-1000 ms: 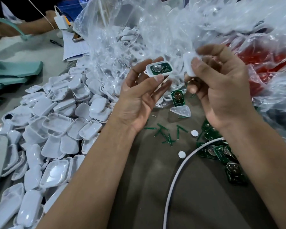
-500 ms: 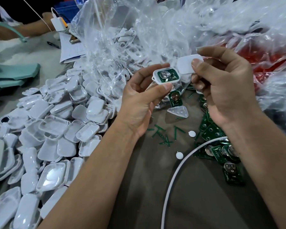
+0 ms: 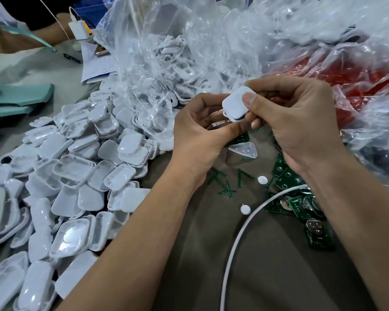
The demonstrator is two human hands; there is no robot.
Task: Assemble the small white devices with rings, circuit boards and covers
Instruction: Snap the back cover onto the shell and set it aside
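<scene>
A plain white cover sits at the centre, a heap of glossy white shells spreads toward eight o'clock, dark green circuit boards with silver discs lie at four o'clock, and red shows through clear plastic bags at two o'clock.

The white cover hides the device inside. Right arm covers part of circuit boards. Shell pile cut off at left edge.

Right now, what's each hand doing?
Left hand: holds the white case from below.
Right hand: thumb presses the cover onto it.
</scene>
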